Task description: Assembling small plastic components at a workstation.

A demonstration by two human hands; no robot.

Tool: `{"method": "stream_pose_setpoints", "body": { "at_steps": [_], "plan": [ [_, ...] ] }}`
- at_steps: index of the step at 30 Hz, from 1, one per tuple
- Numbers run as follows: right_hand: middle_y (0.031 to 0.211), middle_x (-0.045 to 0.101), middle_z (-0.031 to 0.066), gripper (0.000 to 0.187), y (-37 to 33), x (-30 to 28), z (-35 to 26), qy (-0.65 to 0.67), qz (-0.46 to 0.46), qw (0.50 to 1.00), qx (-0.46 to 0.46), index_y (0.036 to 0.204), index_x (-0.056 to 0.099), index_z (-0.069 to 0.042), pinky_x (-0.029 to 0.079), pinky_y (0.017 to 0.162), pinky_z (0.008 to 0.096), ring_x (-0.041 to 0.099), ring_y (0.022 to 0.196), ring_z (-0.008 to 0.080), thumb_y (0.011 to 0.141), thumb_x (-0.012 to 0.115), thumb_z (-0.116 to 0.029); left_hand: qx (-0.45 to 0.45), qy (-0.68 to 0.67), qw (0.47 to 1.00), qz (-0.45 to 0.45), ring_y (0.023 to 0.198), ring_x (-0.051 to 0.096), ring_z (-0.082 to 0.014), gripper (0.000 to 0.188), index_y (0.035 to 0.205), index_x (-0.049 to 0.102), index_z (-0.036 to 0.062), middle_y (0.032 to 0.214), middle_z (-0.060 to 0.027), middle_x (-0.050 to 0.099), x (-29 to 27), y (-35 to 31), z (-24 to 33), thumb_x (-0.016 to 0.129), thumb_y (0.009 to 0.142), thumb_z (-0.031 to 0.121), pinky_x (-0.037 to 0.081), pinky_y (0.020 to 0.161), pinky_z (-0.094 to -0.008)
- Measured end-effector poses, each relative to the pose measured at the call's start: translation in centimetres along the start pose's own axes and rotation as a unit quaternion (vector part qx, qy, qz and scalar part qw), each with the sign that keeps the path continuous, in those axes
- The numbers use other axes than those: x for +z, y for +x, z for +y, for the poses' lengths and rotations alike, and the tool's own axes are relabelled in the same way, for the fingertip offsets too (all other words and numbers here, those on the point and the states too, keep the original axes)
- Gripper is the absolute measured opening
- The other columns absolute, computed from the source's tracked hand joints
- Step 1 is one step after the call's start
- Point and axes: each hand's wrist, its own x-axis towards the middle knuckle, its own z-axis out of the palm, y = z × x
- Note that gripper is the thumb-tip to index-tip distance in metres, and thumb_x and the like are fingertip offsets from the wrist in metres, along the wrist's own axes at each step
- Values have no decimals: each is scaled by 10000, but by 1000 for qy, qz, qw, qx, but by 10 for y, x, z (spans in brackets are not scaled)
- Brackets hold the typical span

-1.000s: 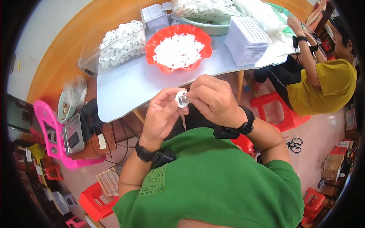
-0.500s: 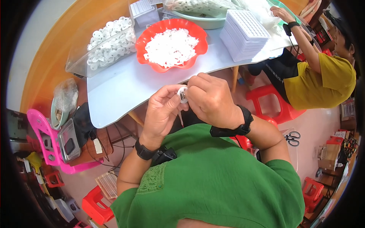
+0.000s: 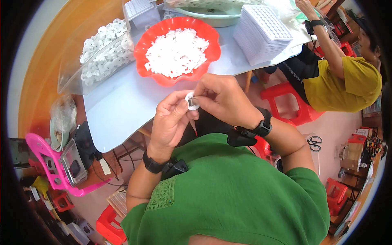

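Between the thumb and fingers of my left hand (image 3: 170,118) is a small round white plastic part (image 3: 191,100) with a dark, shiny slot in its middle. My right hand (image 3: 223,98) is closed in a pinch, its fingertips touching the part at the slot. Whatever those fingertips hold, if anything, is too small to make out. Both hands are above my lap, just off the table's near edge. Beyond them on the table stands a red wavy-rimmed bowl (image 3: 213,52) heaped with small white pieces. A clear bin (image 3: 67,75) at the left holds many similar round white parts (image 3: 104,53).
A stack of white trays (image 3: 261,36) stands on the pale table (image 3: 106,118), right of the bowl. Behind is a light green basin (image 3: 222,19). A co-worker in a yellow shirt (image 3: 347,83) sits at the right by a red stool (image 3: 286,104). Scissors (image 3: 314,143) lie lower right.
My right hand has turned, so its fingertips and the slot show more plainly. Both hands have shifted slightly left with the part. The view has moved a little.
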Motion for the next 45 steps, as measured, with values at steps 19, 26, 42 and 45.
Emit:
{"method": "stream_pose_setpoints", "body": {
  "at_steps": [19, 26, 42, 45],
  "plan": [
    [833, 557, 55, 41, 26, -183, 25, -580, 33, 800, -153, 759, 597, -60, 429, 725, 346, 525, 849, 247, 719, 597, -69, 2, 10, 999, 32, 731, 589, -158, 347, 1129, 538, -42, 948, -179, 623, -11, 2, 15, 604, 902, 212, 467, 653, -288],
    [764, 543, 57, 41, 41, -198, 17, -522, 45, 829, -194, 722, 564, -63, 435, 683, 345, 532, 780, 259, 750, 581, -38, 16, -8, 999, 42, 733, 580, -164, 344, 1130, 539, -39, 961, -188, 618, -16, -4, 20, 606, 899, 208, 466, 665, -291],
    [753, 497, 109, 119, 132, -27, -48, -330, 102, 863, -368, 783, 478, -17, 432, 464, 371, 552, 552, 275, 742, 588, -4, 65, -7, 995, 77, 750, 574, -161, 304, 1077, 537, -38, 958, -175, 602, -39, -45, 32, 576, 916, 216, 473, 664, -292],
    [770, 518, 120, 111, 186, 13, -22, -418, 82, 828, -364, 792, 507, -8, 461, 458, 345, 568, 543, 264, 719, 582, -45, 68, -7, 993, 96, 739, 559, -166, 299, 1072, 527, -41, 947, -171, 594, -47, -51, 36, 579, 913, 207, 463, 658, -300]
  ]
}}
